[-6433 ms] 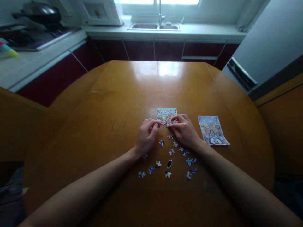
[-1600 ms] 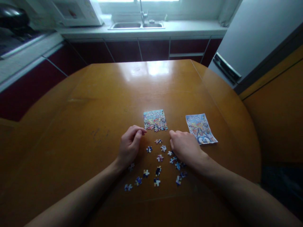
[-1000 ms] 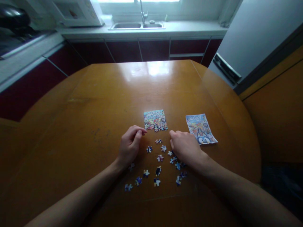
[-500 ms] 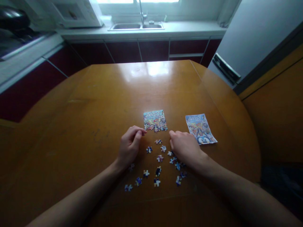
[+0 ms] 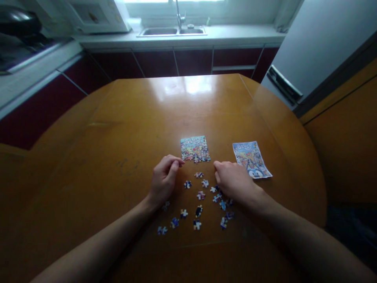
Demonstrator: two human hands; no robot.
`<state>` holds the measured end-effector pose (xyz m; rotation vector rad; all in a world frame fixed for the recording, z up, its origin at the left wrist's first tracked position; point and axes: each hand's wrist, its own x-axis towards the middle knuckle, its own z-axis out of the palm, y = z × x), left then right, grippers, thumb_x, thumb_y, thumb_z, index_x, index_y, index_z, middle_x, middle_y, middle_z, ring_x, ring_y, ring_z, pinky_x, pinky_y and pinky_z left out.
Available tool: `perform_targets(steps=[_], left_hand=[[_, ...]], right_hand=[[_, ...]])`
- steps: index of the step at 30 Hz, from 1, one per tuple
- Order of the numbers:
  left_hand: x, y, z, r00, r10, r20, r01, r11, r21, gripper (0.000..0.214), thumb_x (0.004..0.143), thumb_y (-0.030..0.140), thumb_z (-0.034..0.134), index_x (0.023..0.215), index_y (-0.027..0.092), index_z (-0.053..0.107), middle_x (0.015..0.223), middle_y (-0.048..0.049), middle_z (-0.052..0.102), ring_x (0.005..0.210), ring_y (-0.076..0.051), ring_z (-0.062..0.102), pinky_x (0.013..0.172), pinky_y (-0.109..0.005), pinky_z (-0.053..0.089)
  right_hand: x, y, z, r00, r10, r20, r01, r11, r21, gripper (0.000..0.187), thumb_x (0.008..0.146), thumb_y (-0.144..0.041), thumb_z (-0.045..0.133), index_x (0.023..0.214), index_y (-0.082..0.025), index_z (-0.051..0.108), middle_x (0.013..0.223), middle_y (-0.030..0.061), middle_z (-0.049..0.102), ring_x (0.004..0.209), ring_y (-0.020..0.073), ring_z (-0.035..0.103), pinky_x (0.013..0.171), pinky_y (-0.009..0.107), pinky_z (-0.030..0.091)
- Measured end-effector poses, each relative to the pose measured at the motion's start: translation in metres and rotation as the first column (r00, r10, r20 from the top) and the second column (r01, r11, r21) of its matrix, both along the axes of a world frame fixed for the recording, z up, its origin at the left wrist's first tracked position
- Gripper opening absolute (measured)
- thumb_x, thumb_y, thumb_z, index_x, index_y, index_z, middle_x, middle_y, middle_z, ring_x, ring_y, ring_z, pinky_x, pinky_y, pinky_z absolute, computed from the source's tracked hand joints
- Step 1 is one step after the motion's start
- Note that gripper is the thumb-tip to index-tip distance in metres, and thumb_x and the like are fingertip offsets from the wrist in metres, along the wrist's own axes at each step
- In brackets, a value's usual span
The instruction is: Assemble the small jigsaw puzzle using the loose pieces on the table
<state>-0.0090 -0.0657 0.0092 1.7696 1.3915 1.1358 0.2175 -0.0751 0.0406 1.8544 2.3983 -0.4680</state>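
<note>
A partly joined jigsaw puzzle (image 5: pixel 195 148) lies flat on the table, its lower edge uneven. My left hand (image 5: pixel 166 177) rests beside its lower left corner, fingers curled in with the thumb against them; no piece shows in it. Just right of the puzzle, my right hand (image 5: pixel 234 179) is closed knuckles-up on the table, touching or overlapping the edge of a printed picture sheet (image 5: pixel 252 157). Nothing shows in its fingers. Between and below the hands lie several loose pieces, among them a dark piece (image 5: pixel 198 211) and a blue piece (image 5: pixel 223 204). My right wrist partly covers a few.
The wooden table (image 5: pixel 132 118) has a rounded outline and reflects window light at its far side. Beyond it run a counter with a sink (image 5: pixel 161 31) and a white microwave (image 5: pixel 96 15). A fridge (image 5: pixel 312 47) stands at the right.
The whole view has shifted slightly, with everything appearing a little further right and higher. My hands, the puzzle and the loose pieces keep their places relative to each other.
</note>
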Motion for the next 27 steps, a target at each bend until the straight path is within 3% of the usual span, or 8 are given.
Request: perform_targets(steps=[5,11,17,27], left_hand=[[0.002,0.000,0.001,1.000,0.011,0.023,-0.011,1.000,0.002,0.025,0.096,0.028,0.047,0.083,0.018,0.066,0.081,-0.0034,0.063,0.081,-0.018,0.059,0.076,-0.031,0.046],[0.002,0.001,0.000,0.998,0.013,0.055,-0.013,1.000,-0.010,0.023,0.096,0.026,0.048,0.084,0.017,0.066,0.082,-0.0029,0.063,0.081,-0.017,0.059,0.077,-0.030,0.046],[0.002,0.000,0.000,0.998,0.014,0.058,-0.013,1.000,-0.015,0.024,0.095,0.028,0.048,0.084,0.017,0.066,0.082,-0.0034,0.063,0.081,-0.017,0.059,0.077,-0.031,0.046],[0.002,0.000,-0.001,0.999,0.005,0.054,-0.005,1.000,-0.009,0.024,0.096,0.028,0.048,0.084,0.017,0.066,0.082,-0.0032,0.063,0.081,-0.017,0.059,0.077,-0.030,0.047]], right_hand=[[0.010,0.008,0.005,0.994,-0.063,-0.092,0.064,0.998,0.009,0.024,0.093,-0.021,0.044,0.087,-0.019,0.067,0.083,0.0102,0.072,0.070,0.0204,0.063,0.058,0.032,0.033],[0.017,0.015,0.004,0.966,-0.124,-0.225,0.145,0.987,0.076,0.025,0.093,-0.022,0.046,0.101,-0.021,0.069,0.096,0.0089,0.074,0.080,0.0212,0.064,0.065,0.033,0.037],[0.012,0.010,0.004,0.974,-0.079,-0.211,0.088,0.996,0.033,0.016,0.091,-0.024,0.054,0.089,-0.021,0.069,0.090,0.0065,0.072,0.074,0.0173,0.062,0.063,0.031,0.038],[-0.001,0.002,0.000,0.954,0.019,-0.299,-0.001,0.998,0.060,0.014,0.091,-0.020,0.056,0.087,-0.020,0.069,0.091,0.0045,0.068,0.079,0.0156,0.061,0.067,0.028,0.040]])
